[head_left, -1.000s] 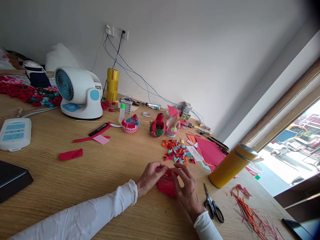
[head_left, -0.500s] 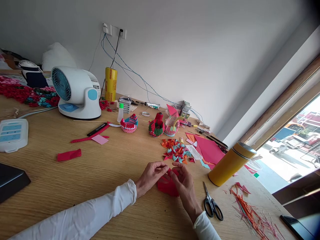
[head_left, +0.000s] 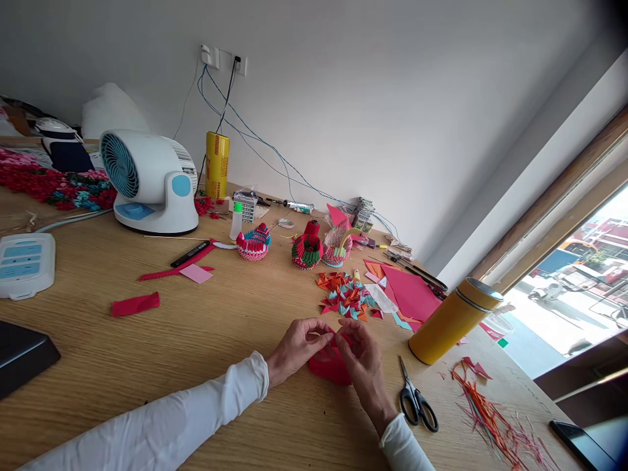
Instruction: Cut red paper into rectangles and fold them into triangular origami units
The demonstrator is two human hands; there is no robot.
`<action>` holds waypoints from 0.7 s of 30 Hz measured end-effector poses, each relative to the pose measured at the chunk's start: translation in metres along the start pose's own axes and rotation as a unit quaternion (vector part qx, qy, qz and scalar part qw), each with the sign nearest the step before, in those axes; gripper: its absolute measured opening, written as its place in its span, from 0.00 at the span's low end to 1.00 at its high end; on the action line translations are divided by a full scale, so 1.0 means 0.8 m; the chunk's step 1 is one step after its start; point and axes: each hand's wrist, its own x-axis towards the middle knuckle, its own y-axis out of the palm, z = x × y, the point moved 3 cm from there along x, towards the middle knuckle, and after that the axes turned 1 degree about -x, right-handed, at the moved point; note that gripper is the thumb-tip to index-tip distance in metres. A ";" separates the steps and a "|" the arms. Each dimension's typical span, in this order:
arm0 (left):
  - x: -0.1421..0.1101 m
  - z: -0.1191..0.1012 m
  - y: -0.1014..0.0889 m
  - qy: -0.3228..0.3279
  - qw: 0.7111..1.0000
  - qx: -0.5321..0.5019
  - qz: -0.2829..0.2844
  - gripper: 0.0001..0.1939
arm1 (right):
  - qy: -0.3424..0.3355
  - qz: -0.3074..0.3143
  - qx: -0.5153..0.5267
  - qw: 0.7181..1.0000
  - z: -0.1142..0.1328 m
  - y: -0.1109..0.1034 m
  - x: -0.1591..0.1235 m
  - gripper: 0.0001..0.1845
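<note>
Thumb and fingers of my left hand pinch a small piece of red paper, mostly hidden by the fingertips. My right hand grips the same piece from the other side, its thumb tip meeting the left one. Under both hands lies more red paper on the wooden table. To the right, black-handled scissors rest with their blades pointing away from me. Just beyond my hands is a pile of folded paper triangles in orange, red and light blue.
A yellow flask stands at the right, near thin paper strips and a phone. Folded-paper baskets line the back. At the left are a white fan, a power strip and a red paper piece.
My fingertips have shifted slightly on the small red paper, the thumbs drawing closer together. Everything else on the table stays as it was.
</note>
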 end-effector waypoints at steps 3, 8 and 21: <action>-0.001 -0.001 0.001 -0.015 1.000 -0.008 -0.001 0.20 | -0.003 0.002 -0.005 1.000 0.002 0.001 0.000 0.14; -0.003 -0.007 0.003 -0.011 1.000 0.006 -0.005 0.20 | -0.007 0.013 -0.003 1.000 0.002 0.002 0.000 0.13; -0.007 -0.018 0.006 -0.014 0.999 0.045 0.009 0.20 | -0.001 0.023 0.039 0.999 0.003 0.000 0.001 0.13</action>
